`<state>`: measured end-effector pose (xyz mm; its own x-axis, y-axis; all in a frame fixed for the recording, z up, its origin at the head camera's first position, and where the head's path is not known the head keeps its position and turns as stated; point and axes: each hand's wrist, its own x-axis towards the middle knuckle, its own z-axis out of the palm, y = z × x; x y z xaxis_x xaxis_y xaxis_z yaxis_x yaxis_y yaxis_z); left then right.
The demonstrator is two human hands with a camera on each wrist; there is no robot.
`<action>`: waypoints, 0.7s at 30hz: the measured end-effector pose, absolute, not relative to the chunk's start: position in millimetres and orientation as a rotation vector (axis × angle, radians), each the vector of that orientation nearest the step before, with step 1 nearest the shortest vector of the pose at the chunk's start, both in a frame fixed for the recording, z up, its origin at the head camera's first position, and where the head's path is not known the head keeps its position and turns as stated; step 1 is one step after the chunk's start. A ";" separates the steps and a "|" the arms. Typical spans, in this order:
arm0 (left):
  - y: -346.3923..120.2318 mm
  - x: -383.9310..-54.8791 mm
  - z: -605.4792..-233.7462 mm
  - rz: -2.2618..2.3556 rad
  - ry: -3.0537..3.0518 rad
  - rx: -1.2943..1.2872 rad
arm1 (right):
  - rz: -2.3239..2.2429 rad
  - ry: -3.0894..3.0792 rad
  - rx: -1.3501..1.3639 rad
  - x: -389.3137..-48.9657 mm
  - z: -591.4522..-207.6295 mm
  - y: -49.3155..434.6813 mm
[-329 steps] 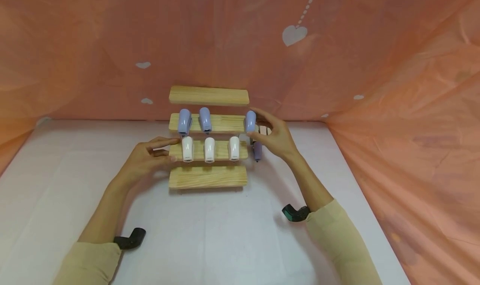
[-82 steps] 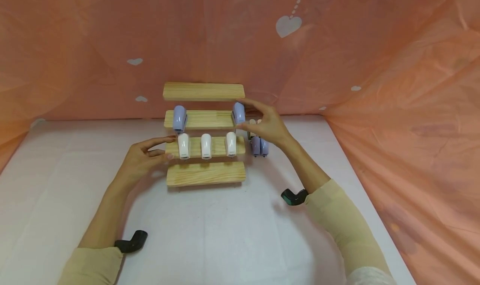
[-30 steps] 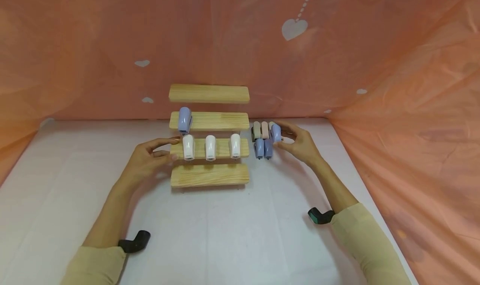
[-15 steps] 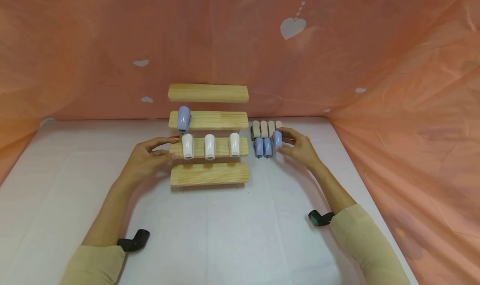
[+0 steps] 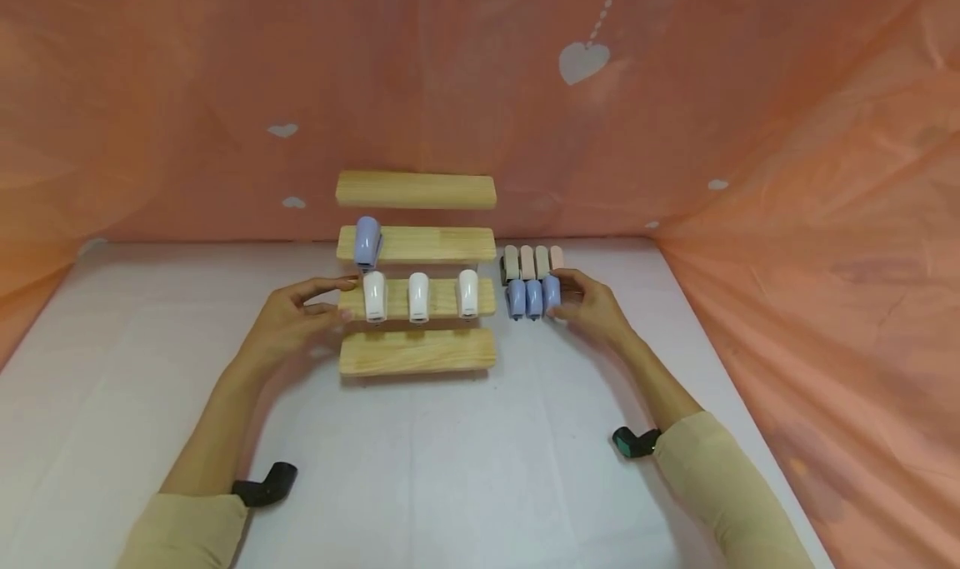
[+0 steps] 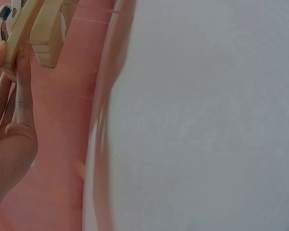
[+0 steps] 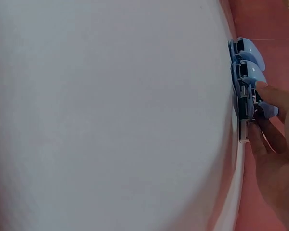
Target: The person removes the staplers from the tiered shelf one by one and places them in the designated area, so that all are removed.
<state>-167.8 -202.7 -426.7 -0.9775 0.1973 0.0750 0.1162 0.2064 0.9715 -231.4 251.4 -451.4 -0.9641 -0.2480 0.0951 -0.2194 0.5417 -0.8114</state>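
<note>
Right hand (image 5: 596, 309) pinches glossy blue plastic stapler (image 5: 552, 294)

Its fingers are narrowly parted around the stapler, at the right end of a row with two matching blue staplers (image 5: 533, 298) on the white tabletop (image 5: 480, 469). The left hand (image 5: 285, 319) pinches the left end of a pale wooden shelf (image 5: 442, 300), which bears three white plastic staplers (image 5: 418, 298).

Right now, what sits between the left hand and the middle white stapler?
Another white stapler, on the shelf the left hand grips; the head view shows it.
</note>
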 end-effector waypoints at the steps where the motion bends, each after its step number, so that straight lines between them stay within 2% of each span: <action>1: -202.3 -168.2 -427.0 1.911 2.388 0.313 | -1.414 2.738 -0.411 -231.6 -452.9 251.6; 21: -198.7 -172.5 -426.8 1.915 2.390 0.337 | -1.468 2.695 -0.421 -228.8 -457.0 251.7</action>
